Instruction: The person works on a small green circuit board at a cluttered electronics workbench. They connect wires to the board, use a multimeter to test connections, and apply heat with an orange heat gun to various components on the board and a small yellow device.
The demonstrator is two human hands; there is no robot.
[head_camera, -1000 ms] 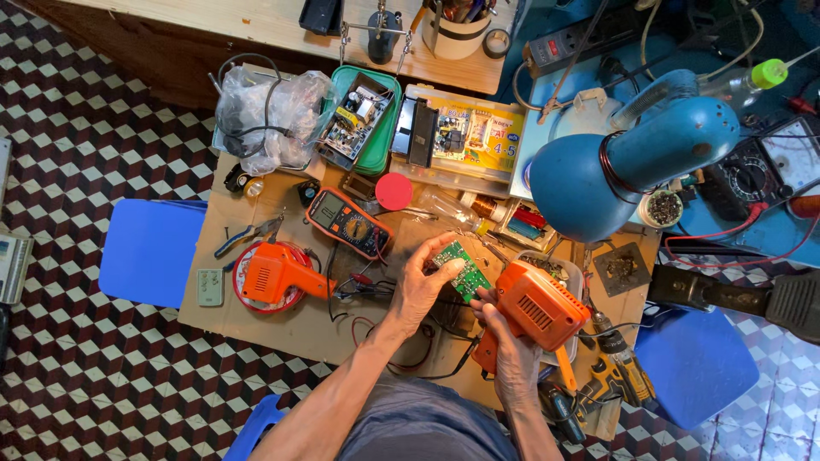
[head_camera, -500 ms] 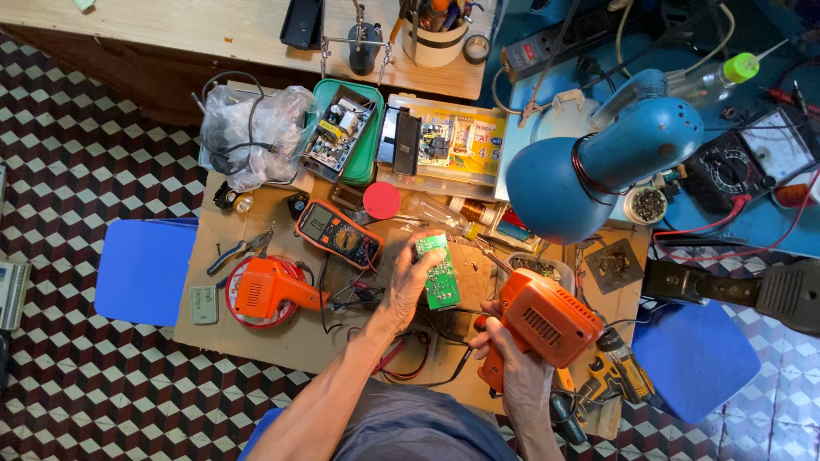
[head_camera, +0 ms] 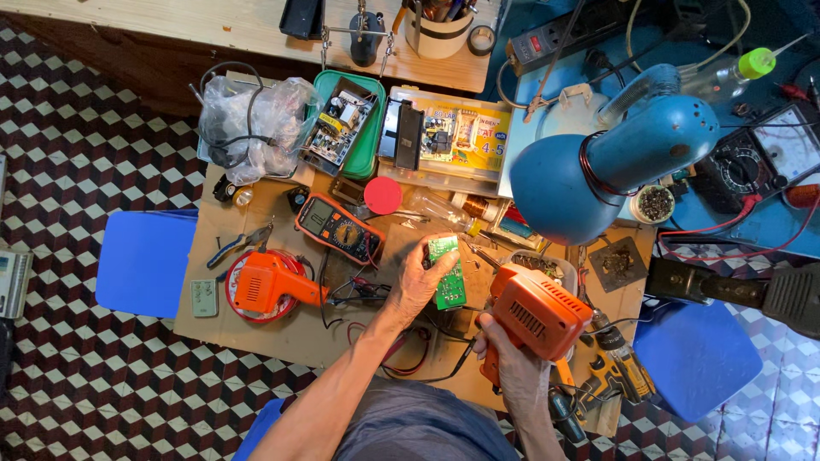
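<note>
Fingers of the left hand (head_camera: 420, 282) pinch the small green rectangular circuit board (head_camera: 448, 271) along its left edge, holding it upright just left of frame centre, lifted off the brown cardboard-covered surface (head_camera: 256, 337). Fingers of the right hand (head_camera: 512, 363) are wrapped and pressed tight around the grip of the orange plastic pistol-shaped soldering gun (head_camera: 536, 314), lower centre-right; its tip is hidden behind the body, so contact with the board cannot be told.

Judgement on doing this well: keep the board pinched by its edge only, fingers off the copper side, wrist braced against the surface so the board stays steady; bring the gun's tip in squarely to one joint, with the trailing black and red leads (head_camera: 401, 354) kept out from under it.

Outward: an orange-cased digital multimeter (head_camera: 339, 227) lies upper left of the board, a second orange soldering gun (head_camera: 266, 286) rests further left, a blue metal desk lamp (head_camera: 598, 162) hangs at upper right.

Against the earlier frames: the board was first held low and nearer the gun; it is now raised and turned upright, and the gun sits slightly further right.
</note>
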